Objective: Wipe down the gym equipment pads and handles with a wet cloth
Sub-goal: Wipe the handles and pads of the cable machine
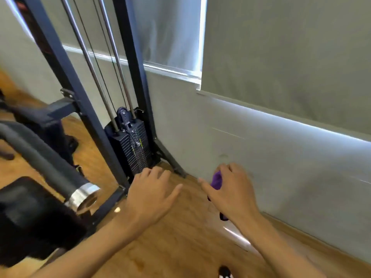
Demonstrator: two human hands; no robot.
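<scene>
My right hand (pixel 232 189) grips a purple cloth (pixel 217 179), bunched under the fingers with a bit hanging below the palm. My left hand (pixel 150 191) hovers beside it with relaxed, spread fingers and holds nothing. Both hands are out in the air above the wooden floor, apart from the machine. At the left, a grey foam-covered roller bar (pixel 46 163) with a shiny metal end cap (pixel 85 198) points toward my left hand. Below it lies a black seat pad (pixel 26 205).
The cable machine's dark steel frame (pixel 138 77) rises at centre left, with guide rods, cables and a black weight stack (pixel 133 145) at its base. A pale wall with window blinds (pixel 281 57) fills the right. A shoe tip (pixel 224 272) shows at the bottom edge.
</scene>
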